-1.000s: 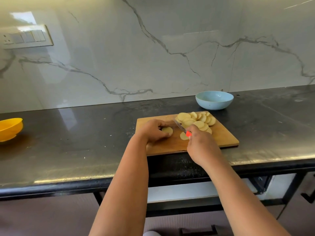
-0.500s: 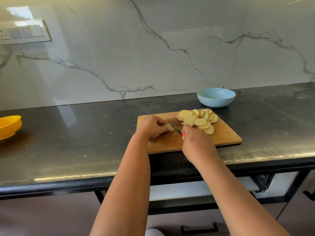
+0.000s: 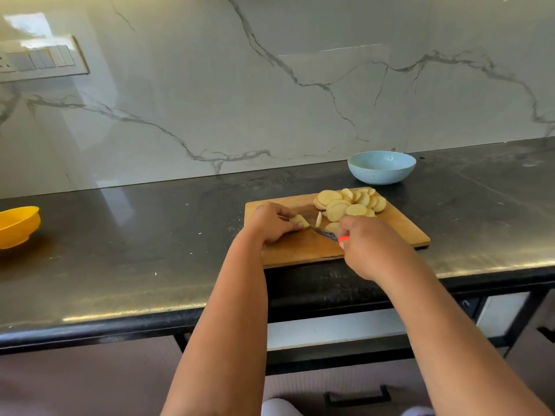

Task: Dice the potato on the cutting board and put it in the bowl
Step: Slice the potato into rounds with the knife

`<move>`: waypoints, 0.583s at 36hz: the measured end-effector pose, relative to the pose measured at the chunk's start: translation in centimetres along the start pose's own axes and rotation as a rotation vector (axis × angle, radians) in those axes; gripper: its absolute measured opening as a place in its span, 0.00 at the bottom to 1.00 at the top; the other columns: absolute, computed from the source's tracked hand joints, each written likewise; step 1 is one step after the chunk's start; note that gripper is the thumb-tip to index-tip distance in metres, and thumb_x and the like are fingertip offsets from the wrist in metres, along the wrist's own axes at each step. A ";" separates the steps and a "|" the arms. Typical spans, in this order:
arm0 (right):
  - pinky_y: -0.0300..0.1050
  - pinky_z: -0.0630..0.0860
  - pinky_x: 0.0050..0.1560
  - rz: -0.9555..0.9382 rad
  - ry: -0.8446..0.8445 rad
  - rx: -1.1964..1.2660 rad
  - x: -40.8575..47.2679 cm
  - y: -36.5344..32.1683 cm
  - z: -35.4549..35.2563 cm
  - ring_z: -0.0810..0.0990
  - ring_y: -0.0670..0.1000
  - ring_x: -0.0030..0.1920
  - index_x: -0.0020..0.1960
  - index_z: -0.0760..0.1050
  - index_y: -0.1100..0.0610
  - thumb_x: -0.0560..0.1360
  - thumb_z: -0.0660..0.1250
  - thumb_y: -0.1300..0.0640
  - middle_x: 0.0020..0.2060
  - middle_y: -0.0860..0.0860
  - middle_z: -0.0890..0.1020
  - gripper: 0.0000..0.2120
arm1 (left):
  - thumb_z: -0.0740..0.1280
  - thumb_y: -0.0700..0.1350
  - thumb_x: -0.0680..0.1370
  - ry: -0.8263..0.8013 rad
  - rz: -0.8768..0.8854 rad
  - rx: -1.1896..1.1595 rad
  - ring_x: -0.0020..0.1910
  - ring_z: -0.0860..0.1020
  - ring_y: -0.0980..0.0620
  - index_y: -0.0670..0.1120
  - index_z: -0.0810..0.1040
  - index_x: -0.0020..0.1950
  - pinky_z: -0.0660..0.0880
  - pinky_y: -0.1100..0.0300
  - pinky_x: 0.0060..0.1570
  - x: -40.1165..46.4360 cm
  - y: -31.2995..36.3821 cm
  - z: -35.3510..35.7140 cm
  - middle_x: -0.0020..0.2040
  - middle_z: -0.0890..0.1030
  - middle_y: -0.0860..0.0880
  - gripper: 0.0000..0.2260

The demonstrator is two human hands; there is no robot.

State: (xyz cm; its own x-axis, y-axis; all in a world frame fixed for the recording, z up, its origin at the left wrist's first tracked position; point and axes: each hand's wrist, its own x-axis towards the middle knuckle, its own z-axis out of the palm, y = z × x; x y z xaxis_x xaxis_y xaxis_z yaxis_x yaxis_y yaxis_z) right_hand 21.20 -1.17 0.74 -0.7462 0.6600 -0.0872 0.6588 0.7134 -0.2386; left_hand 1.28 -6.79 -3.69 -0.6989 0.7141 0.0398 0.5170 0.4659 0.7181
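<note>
My left hand (image 3: 271,222) is pinching the last potato end piece (image 3: 299,220) against the wooden cutting board (image 3: 399,232), fingers curled around it. My right hand (image 3: 368,247) is gripping a knife (image 3: 326,233) by its orange-red handle, fingers clenched on it, blade lying low across the board and pointing toward the potato piece. One fresh slice (image 3: 318,219) is standing on edge just beside the blade. A heap of round potato slices (image 3: 348,202) is piling at the board's far right part, overlapping each other; my right hand is covering the near edge of that heap. The light blue bowl (image 3: 381,167) is sitting behind the board on the dark countertop (image 3: 135,235), near the marble wall (image 3: 270,85), apart from the board. A yellow bowl (image 3: 18,225) is sitting far left on the counter, well apart. A switch panel (image 3: 42,60) is hanging on the wall upper left. My forearms are blocking the counter's front edge and the drawer below.
</note>
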 end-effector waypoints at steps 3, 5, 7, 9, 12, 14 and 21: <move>0.42 0.74 0.36 -0.035 0.176 0.129 -0.1 0.6 0.9 0.78 0.51 0.45 0.61 0.72 0.52 0.79 0.64 0.61 0.49 0.53 0.78 0.12 | 0.74 0.51 0.73 0.001 0.023 -0.022 0.54 0.75 0.52 0.47 0.79 0.64 0.69 0.59 0.53 -0.1 -0.1 -0.1 0.59 0.79 0.51 0.21; 0.42 0.71 0.32 -0.068 0.304 0.201 0.4 0.6 2.0 0.75 0.49 0.39 0.59 0.71 0.52 0.80 0.62 0.60 0.45 0.51 0.77 0.09 | 0.73 0.50 0.75 0.024 0.035 -0.009 0.54 0.76 0.51 0.46 0.79 0.64 0.71 0.59 0.54 -0.2 -0.1 0.1 0.58 0.80 0.50 0.19; 0.42 0.68 0.30 -0.094 0.351 0.202 0.9 0.6 3.0 0.73 0.47 0.36 0.59 0.68 0.53 0.80 0.61 0.58 0.40 0.50 0.75 0.08 | 0.71 0.50 0.77 0.058 0.038 0.012 0.53 0.77 0.50 0.47 0.81 0.61 0.74 0.57 0.55 -0.1 -0.1 0.3 0.57 0.81 0.50 0.15; 0.43 0.69 0.31 -0.099 0.345 0.211 1.3 0.4 3.5 0.74 0.48 0.37 0.58 0.69 0.54 0.80 0.62 0.58 0.40 0.50 0.76 0.08 | 0.69 0.50 0.78 0.085 0.016 0.024 0.51 0.79 0.49 0.47 0.83 0.58 0.76 0.54 0.56 -0.1 -0.1 0.5 0.53 0.83 0.49 0.12; 0.48 0.77 0.38 -0.092 0.321 0.218 1.7 0.0 4.0 0.77 0.51 0.40 0.55 0.72 0.55 0.80 0.62 0.61 0.42 0.52 0.78 0.05 | 0.71 0.49 0.77 0.122 -0.007 0.014 0.50 0.79 0.49 0.47 0.83 0.56 0.77 0.52 0.56 0.1 0.0 0.7 0.52 0.83 0.50 0.10; 0.48 0.76 0.40 -0.090 0.304 0.202 2.0 -0.4 4.1 0.77 0.51 0.41 0.54 0.73 0.55 0.79 0.60 0.63 0.41 0.52 0.77 0.06 | 0.72 0.48 0.77 0.127 -0.015 0.001 0.50 0.79 0.50 0.47 0.84 0.56 0.77 0.53 0.56 0.2 0.0 0.8 0.52 0.83 0.50 0.10; 0.44 0.71 0.37 -0.099 0.244 0.130 4.1 -2.7 3.0 0.76 0.51 0.42 0.59 0.73 0.54 0.78 0.62 0.63 0.45 0.52 0.77 0.11 | 0.72 0.45 0.76 0.124 -0.024 -0.052 0.51 0.79 0.51 0.47 0.85 0.54 0.77 0.55 0.56 0.2 0.1 0.9 0.54 0.83 0.50 0.08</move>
State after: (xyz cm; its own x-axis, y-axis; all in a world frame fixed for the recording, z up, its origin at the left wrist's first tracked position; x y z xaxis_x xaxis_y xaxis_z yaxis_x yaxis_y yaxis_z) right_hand 16.05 -1.13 -1.85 -0.7511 0.6370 0.1737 0.5545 0.7514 -0.3578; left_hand 1.66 -6.13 -4.24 -0.7684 0.6312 0.1058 0.4755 0.4524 0.7545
